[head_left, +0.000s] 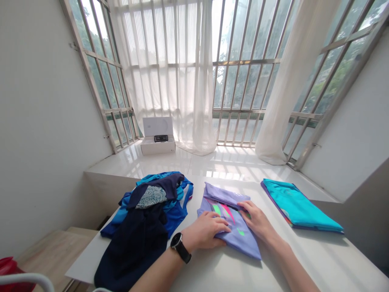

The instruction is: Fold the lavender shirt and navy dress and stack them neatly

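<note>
Lilac garment (240, 243), slanting near-right, left hand (203, 231), right hand (255, 221)

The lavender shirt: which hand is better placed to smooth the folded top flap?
Probably the right hand: its fingers reach the shirt's folded flap, while the left hand lies lower, on the neon print.

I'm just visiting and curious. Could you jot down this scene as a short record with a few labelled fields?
Left hand: on a lavender garment with pink and green print
Left wrist: black wristwatch
Right hand: on the same garment
Pile to the left: blue and navy clothes
Stack to the right: folded teal garment on a purple layer
Surface: white table
Beyond: open white box holding a dark object, by sheer white curtains
</note>
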The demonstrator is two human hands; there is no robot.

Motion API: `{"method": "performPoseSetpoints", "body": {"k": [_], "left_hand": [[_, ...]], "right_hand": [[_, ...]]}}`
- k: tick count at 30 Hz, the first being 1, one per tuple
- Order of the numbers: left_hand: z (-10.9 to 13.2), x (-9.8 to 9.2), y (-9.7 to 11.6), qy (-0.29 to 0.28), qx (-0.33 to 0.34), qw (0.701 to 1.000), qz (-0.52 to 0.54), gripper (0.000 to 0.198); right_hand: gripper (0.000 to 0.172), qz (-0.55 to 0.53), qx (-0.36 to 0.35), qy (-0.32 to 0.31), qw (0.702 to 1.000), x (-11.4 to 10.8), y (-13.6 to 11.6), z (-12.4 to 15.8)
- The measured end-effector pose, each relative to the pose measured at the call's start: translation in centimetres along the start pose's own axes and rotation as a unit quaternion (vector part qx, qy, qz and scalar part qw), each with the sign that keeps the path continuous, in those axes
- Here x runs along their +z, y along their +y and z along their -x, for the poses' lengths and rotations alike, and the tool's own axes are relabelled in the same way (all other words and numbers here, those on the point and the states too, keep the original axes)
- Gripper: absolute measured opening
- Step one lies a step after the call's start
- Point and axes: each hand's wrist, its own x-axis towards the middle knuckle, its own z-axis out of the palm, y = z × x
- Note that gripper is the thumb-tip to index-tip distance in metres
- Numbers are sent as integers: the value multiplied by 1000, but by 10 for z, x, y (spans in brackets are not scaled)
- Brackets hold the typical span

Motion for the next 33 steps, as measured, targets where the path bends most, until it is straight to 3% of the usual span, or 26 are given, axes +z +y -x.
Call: {"method": "performPoseSetpoints", "body": {"k": [6,12,17,24,33], "left_hand": [[0,1,7,34,-48,997,-52,41],[0,9,7,51,-47,993,-96,49],[2,-3,-5,48,-39,995,-73,52],[4,-26,-14,14,-75,992,-101,38],[-3,-24,4,-2,-115,977,-179,10]], "right_hand": [[32,-16,-43,5,999,-1,-22,1],[30,-33,-68,-127,989,-5,-44,8],[27,-24,-55,-154,986,-6,-45,9],[26,-26,-52,-158,986,-8,-44,8],[30,-9,-66,-143,988,-5,-45,11]]}}
